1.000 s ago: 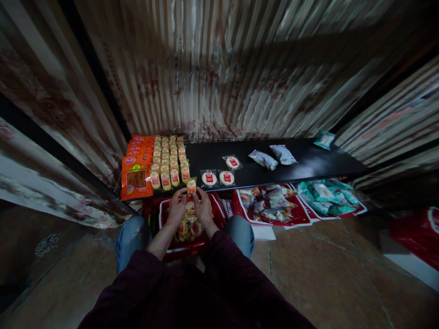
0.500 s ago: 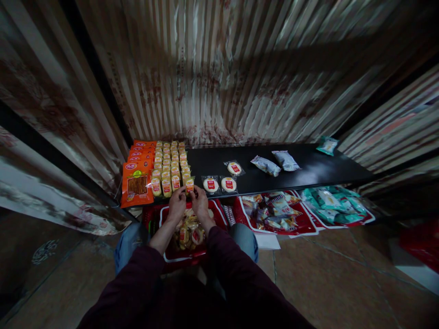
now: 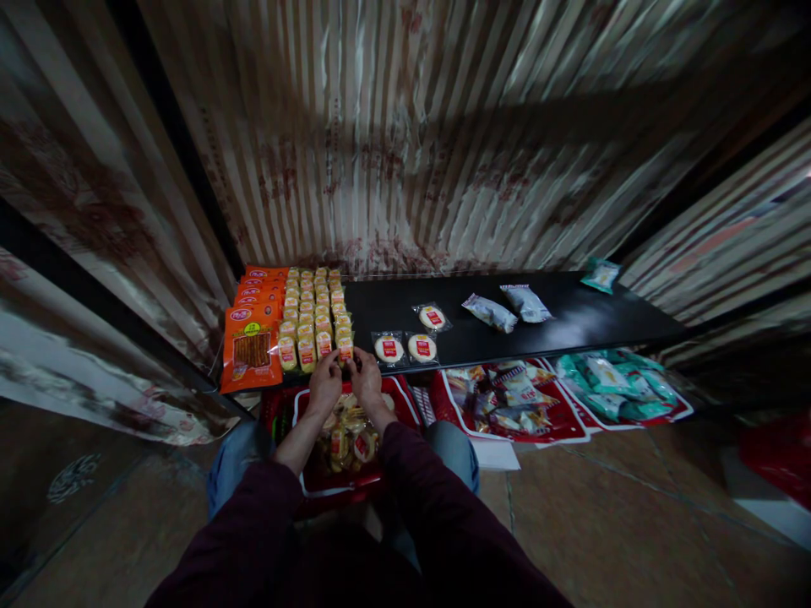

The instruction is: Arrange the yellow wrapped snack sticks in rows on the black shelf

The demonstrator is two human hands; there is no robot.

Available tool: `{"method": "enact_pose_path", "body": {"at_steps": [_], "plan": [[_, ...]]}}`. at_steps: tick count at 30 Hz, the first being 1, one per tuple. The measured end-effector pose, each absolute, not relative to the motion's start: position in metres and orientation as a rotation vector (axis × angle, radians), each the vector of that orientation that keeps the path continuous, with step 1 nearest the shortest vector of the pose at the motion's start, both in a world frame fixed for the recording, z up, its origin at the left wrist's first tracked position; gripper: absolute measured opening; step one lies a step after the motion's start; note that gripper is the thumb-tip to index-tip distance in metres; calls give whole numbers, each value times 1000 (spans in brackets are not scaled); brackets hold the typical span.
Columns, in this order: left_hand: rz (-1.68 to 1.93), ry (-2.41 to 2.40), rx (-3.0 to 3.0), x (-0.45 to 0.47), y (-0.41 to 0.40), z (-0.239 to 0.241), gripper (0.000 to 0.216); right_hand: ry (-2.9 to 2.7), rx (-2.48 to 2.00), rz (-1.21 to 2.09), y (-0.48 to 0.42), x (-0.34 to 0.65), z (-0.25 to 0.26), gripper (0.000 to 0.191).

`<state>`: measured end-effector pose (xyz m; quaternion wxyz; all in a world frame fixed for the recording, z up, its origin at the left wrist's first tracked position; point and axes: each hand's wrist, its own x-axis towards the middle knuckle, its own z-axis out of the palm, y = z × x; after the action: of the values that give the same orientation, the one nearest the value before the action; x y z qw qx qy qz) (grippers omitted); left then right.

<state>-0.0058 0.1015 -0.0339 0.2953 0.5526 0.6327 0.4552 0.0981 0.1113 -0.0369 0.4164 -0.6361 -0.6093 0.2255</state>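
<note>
At the front of the rightmost row of yellow wrapped snack cakes, my left hand (image 3: 325, 384) and my right hand (image 3: 367, 382) pinch one small wrapped cake (image 3: 345, 347) from its two sides. This cake stands upright at the shelf's front edge, against the row behind it; my fingertips partly hide its lower end. Several more rows of the same wrapped cakes (image 3: 306, 329) stand to the left. Below my hands, a red basket (image 3: 405, 397) with a white rim sits between my knees, holding loose wrapped cakes (image 3: 345, 435).
Orange snack bags (image 3: 252, 350) overlap at the left end of the black shelf (image 3: 380, 304). To the right lie round wrapped crackers (image 3: 389, 348), two pale packets (image 3: 525, 302) and a teal packet (image 3: 601, 275). Red baskets of brown packets (image 3: 519, 388) and teal packets (image 3: 614, 380) stand below.
The wrapped cake between my fingers has moved slightly back and left, now in line with its row. My hands stay on it. The whole view has tilted slightly.
</note>
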Motion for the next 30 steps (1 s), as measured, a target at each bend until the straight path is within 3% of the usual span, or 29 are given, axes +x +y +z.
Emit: {"method": "enact_pose_path", "body": {"at_steps": [26, 30], "plan": [[1095, 1749, 2537, -9, 83, -60, 44, -1496, -1422, 536, 104, 108, -49, 32], [1093, 1745, 2567, -11, 87, -59, 43, -1463, -1420, 611, 108, 110, -40, 40]]}}
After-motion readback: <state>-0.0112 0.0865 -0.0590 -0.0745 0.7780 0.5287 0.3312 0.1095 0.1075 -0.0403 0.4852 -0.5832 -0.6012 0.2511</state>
